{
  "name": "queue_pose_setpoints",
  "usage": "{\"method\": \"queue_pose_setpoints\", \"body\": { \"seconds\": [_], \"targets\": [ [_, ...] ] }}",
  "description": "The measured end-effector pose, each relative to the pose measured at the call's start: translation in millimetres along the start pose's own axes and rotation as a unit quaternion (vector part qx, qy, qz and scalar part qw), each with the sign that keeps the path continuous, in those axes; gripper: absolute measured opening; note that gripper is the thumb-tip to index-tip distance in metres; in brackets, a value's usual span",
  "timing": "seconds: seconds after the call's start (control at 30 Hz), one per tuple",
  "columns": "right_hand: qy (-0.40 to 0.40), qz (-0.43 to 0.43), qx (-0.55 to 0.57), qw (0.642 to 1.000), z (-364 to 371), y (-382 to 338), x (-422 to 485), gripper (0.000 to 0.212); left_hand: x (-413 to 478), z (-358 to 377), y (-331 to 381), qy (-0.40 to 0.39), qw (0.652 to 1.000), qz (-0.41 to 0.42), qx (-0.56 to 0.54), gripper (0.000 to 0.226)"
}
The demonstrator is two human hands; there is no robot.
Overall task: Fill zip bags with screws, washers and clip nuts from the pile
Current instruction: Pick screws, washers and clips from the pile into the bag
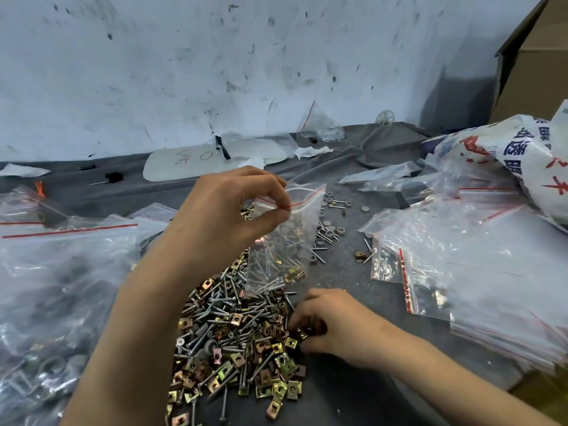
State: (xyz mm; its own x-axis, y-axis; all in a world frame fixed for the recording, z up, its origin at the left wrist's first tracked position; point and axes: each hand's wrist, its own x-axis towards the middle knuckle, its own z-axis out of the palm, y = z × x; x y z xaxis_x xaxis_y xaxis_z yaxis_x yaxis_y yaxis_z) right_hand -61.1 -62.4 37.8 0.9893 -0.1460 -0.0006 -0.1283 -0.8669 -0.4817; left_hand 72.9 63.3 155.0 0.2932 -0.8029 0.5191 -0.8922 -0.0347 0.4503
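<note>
**Clear plastic bag held over the pile**

Grey cloth covers the desk [347, 290], and both hands work at its middle. The left hand [233, 207] is raised, forearm slanting up from the lower left and wrist bent. Its thumb and fingertips pinch the zip bag [282, 244] at the red seal line, near the bag's left corner. The bag hangs tilted, its bottom corner touching the far edge of the pile [233, 336], with screws and a few clip nuts already inside.

The right hand [335, 327] lies low on the desk, palm down, at the pile's right edge. Its fingers are curled over a few brass clip nuts [290, 342], gripping them. Screws [215, 312] and grey washers [212, 345] are mixed through the rest of the heap.

Room to move is narrow. Filled bags [46, 287] crowd the left side right up to the left forearm. A stack of empty bags [476, 272] fills the right, with a strip of bare cloth between it and the right hand. Loose washers and pins [332, 232] are scattered just beyond the hanging bag. A printed sack [507, 149] and a cardboard box [538, 56] close off the far right corner, and a scuffed wall [215, 56] runs along the desk's back edge.
</note>
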Motion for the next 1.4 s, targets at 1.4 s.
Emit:
{"method": "queue_pose_setpoints", "body": {
  "seconds": [1.4],
  "targets": [
    [0.161, 0.01, 0.058, 0.985, 20, -8, -10, 0.015, -1, -1, 1, -0.022, 0.995, 0.019, -0.093, 0.006]
  ]
}}
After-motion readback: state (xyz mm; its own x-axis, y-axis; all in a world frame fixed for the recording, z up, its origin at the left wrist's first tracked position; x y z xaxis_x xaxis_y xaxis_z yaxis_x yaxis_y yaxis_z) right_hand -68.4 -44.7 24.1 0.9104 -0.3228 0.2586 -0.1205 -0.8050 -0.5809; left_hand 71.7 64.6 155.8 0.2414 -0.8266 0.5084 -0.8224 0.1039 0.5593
